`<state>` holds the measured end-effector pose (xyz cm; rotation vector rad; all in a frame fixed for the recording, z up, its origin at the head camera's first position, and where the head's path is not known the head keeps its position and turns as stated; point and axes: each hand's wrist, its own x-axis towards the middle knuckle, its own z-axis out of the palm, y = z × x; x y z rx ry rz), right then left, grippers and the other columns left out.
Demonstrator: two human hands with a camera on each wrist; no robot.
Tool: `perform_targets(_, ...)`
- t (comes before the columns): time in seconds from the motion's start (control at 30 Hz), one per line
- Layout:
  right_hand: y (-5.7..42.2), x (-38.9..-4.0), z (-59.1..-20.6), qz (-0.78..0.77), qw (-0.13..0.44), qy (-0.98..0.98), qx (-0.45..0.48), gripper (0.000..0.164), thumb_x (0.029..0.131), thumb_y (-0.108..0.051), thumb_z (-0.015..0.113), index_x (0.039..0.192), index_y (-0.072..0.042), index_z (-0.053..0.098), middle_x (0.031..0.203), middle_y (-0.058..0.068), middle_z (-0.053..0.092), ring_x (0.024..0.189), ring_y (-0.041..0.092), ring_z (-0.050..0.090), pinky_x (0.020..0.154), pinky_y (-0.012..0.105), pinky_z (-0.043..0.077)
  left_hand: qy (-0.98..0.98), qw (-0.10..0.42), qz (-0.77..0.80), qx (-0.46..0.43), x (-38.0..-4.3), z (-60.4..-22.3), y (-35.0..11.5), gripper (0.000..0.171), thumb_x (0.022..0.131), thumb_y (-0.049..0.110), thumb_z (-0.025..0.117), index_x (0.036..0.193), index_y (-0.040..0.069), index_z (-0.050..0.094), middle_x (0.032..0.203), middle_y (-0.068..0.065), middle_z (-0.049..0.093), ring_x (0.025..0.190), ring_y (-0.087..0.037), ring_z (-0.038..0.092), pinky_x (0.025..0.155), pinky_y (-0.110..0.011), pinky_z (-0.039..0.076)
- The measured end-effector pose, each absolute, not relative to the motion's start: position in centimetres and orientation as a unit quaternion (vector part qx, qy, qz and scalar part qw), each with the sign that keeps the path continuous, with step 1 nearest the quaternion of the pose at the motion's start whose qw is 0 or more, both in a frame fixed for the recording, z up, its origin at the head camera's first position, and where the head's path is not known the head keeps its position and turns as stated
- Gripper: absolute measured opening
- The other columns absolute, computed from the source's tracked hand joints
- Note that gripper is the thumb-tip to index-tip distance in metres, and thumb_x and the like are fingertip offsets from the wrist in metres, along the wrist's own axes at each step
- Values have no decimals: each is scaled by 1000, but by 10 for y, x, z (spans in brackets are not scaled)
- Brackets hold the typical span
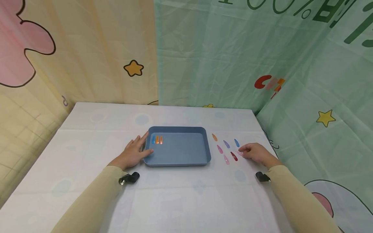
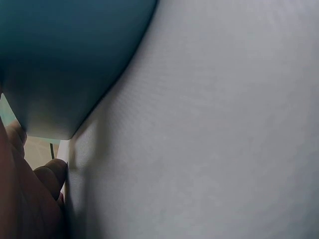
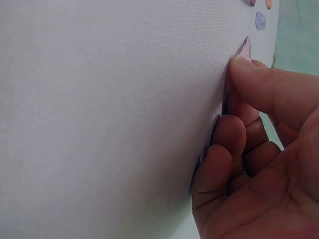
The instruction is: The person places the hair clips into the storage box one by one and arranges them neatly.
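My right hand pinches a light pink snap hair clip between thumb and index finger, close against the tabletop. Its other fingers curl inward. Around it lie several more clips: a blue one, a purple one, a dark red one, an orange one and two pink ones. At the left end of a blue-grey tray, my left hand rests with fingers spread and thumb over the rim. Inside the tray, a blue clip and two orange clips stand in a row near the left wall.
A white patterned cloth covers the table. Printed curtains hang behind it and along both sides. Each wrist carries a small black camera, such as the one at the left cuff.
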<state>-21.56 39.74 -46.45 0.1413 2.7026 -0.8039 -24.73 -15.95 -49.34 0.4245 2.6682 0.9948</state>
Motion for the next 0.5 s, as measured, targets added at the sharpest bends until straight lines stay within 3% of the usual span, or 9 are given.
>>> perform_targets(0.5,398,-216,-464,-281,155,946,33,34,98,-9,67,130,-2,72,95,6,58,100,26,55,78,32,46,921,132,338,144,-247,-492,-159,92,103,57,60,172,28,6,176,-21,14,164,-46,2,132,-63,-5)
